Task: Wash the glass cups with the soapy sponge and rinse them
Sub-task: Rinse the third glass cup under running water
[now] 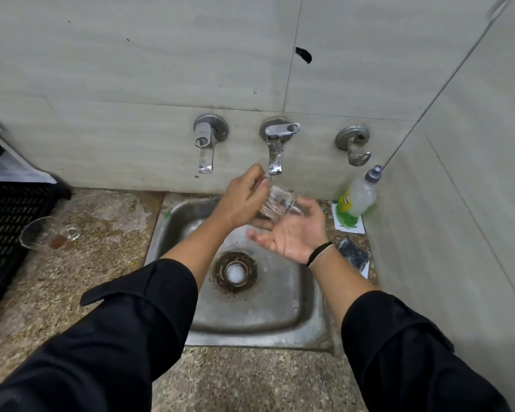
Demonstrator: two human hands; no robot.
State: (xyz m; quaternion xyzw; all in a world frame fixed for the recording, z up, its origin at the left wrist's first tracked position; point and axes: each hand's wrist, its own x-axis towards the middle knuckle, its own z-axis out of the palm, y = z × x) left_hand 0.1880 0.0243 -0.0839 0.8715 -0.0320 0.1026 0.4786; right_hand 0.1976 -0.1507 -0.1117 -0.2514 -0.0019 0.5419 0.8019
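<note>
Left hand (244, 200) is curled around a glass cup (277, 203), holding it tilted on its side just under the middle tap (275, 150), above the sink (280, 316). Right hand (292, 233) is open, palm up, fingers spread, cupped just below the cup; whether it touches the glass I can't tell. It grips nothing. Second cup (46, 233) stands on the counter (87, 263) left of the sink, brown residue in the bottom, beside a black crate (6, 227). Sponge (353, 252) lies on the counter right of the sink, soap bottle (359, 197) leaning in the corner behind it. Drain (235, 272) is open, rim dirty.
</note>
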